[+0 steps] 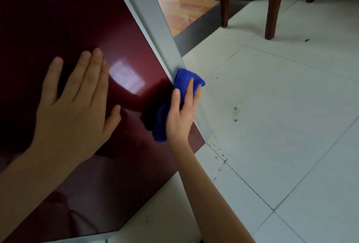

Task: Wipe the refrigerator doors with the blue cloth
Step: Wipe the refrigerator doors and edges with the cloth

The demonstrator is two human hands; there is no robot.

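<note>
The glossy dark red refrigerator door fills the left of the head view, with a grey side edge running down its right. My left hand lies flat on the door, fingers spread, holding nothing. My right hand presses the folded blue cloth against the door's lower right edge, where red face meets grey side. Part of the cloth is hidden under my palm.
White floor tiles spread to the right, with dark specks of dirt near the fridge's bottom corner. Brown wooden chair legs stand at the top right. An orange tiled floor lies beyond a dark threshold.
</note>
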